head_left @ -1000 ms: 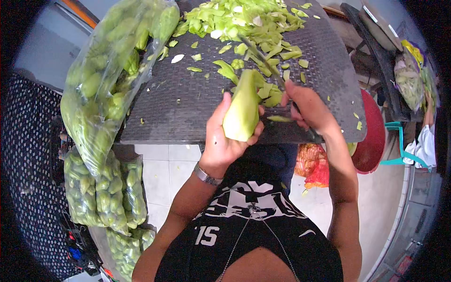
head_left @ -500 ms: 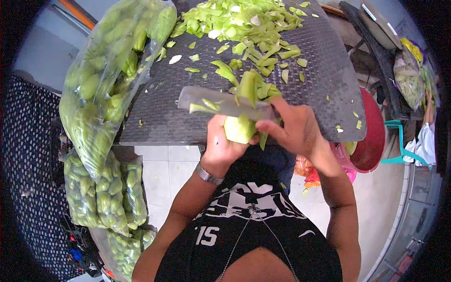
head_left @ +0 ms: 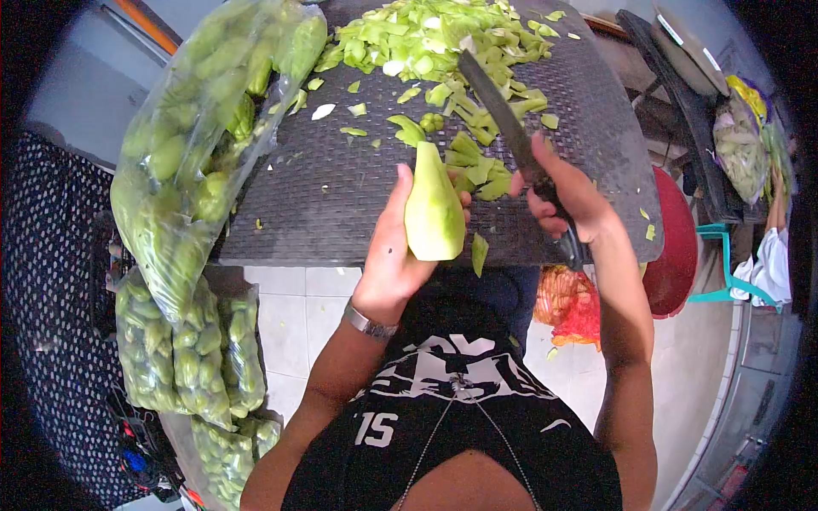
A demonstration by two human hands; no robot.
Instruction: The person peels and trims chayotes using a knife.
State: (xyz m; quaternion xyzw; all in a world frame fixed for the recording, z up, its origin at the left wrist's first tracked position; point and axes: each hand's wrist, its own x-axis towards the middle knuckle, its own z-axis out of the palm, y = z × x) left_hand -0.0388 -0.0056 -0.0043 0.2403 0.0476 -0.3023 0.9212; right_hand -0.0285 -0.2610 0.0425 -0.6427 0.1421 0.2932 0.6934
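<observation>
Dark knife has swung off the vegetable.

Table, dark, woven-pattern top, upper centre of the frame. On it: one broad heap of green peelings, top centre; loose pale and green scraps, scattered around the heap; one cluster of cut green pieces, centre; one clear plastic bag of green vegetables, upper left, overhanging the edge. Floor, pale tile, lower centre. On it: one red mesh bag, right of centre.
</observation>
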